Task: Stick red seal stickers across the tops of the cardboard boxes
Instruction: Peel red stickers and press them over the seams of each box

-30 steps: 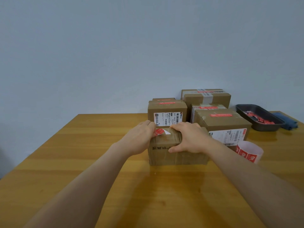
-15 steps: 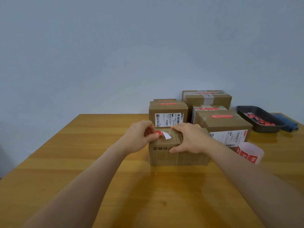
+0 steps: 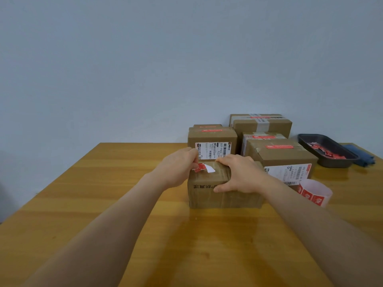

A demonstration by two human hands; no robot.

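Observation:
A small cardboard box [image 3: 209, 193] stands on the wooden table [image 3: 124, 204] in front of me. My right hand [image 3: 238, 175] lies over its top right, thumb on the front face, holding it down. At the box's top left edge my left hand [image 3: 178, 168] pinches a red seal sticker [image 3: 202, 167]. The sticker's white end curls up loose over the box top. Several other boxes behind, such as one [image 3: 277, 156] at the right and one [image 3: 211, 137] straight behind, carry red stickers on their tops.
A curled strip of red stickers on white backing [image 3: 313, 193] stands right of the box. A dark tray [image 3: 329, 160] with red scraps and a blue cloth [image 3: 362, 154] sit at the far right. A pale wall rises behind the table.
My left hand has shifted the sticker slightly along the box's top left edge, and its white end now curls up more. My right hand stays on the box.

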